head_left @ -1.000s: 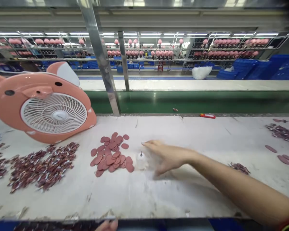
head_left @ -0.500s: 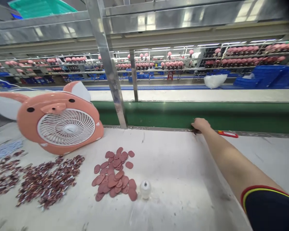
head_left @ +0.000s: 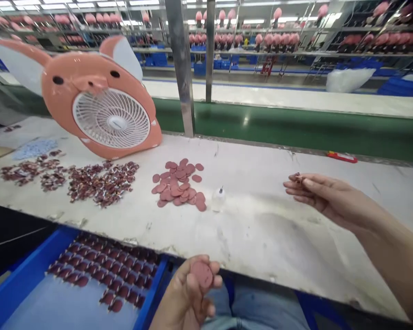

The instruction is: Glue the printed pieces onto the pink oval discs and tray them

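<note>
My left hand [head_left: 189, 293] is closed on a reddish-brown oval disc [head_left: 202, 273] with small marks in it, held below the table's front edge. Over the right part of the table, my right hand [head_left: 316, 190] pinches a small dark brown piece [head_left: 298, 178] between thumb and fingers; its exact kind is unclear. A loose pile of similar discs [head_left: 179, 185] lies mid-table beside a small clear bottle [head_left: 219, 199] with a thin dark tip. Left of them spreads a heap of small brown-and-white pieces [head_left: 99, 183].
A pink pig-shaped fan [head_left: 103, 110] stands at the back left, near a metal post [head_left: 181, 68]. A red cutter [head_left: 342, 156] lies by the green belt [head_left: 278, 128]. Below the table's front, a blue tray [head_left: 30, 270] holds rows of brown pieces.
My right hand has come back from the table's far edge and now holds a small brown piece. My left hand has come into view with a disc. The view has tilted down.
</note>
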A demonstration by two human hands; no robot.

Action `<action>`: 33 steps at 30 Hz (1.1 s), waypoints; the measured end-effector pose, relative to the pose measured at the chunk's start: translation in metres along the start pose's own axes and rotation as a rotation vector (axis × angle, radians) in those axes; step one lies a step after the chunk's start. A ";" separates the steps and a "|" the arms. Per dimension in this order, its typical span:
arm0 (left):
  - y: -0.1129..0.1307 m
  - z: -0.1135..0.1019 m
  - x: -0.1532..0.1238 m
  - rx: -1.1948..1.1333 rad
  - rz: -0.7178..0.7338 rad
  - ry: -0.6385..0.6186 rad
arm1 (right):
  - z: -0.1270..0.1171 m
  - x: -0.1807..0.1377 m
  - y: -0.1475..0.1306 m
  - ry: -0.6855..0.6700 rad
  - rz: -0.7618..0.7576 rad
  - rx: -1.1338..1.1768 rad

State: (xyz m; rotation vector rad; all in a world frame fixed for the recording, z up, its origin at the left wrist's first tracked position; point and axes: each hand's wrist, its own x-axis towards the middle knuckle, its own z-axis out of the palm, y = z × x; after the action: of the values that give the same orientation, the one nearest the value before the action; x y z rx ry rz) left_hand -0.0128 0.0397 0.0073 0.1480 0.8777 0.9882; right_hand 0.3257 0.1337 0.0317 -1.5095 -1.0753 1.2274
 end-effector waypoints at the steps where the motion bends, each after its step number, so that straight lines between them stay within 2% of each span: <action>1: -0.002 0.001 -0.003 -0.013 -0.018 -0.020 | 0.013 -0.018 0.005 -0.028 -0.001 0.016; 4: -0.009 0.000 -0.009 -0.005 -0.072 -0.075 | 0.053 -0.066 0.012 -0.130 -0.002 0.021; 6: -0.013 -0.002 -0.013 0.042 -0.112 -0.110 | 0.077 -0.089 0.009 -0.267 -0.019 0.012; 9: -0.017 -0.005 -0.018 0.099 -0.139 -0.155 | 0.104 -0.110 -0.005 -0.493 -0.101 -0.031; 11: -0.020 -0.006 -0.020 0.107 -0.134 -0.173 | 0.113 -0.116 -0.015 -0.541 -0.190 -0.110; 14: -0.022 -0.007 -0.022 0.109 -0.137 -0.194 | 0.120 -0.119 -0.023 -0.552 -0.328 -0.243; 16: -0.023 -0.008 -0.023 0.105 -0.141 -0.214 | 0.122 -0.120 -0.026 -0.581 -0.366 -0.287; 22: -0.027 -0.013 -0.026 0.082 -0.152 -0.288 | 0.127 -0.121 -0.030 -0.649 -0.337 -0.306; 33: -0.028 -0.008 -0.024 0.083 -0.191 -0.282 | 0.124 -0.119 -0.032 -0.701 -0.418 -0.343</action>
State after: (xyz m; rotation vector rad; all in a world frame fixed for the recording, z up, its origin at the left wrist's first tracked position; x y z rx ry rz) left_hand -0.0055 0.0027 0.0022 0.2628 0.6604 0.7312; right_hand 0.1848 0.0394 0.0739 -1.0013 -2.0323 1.3375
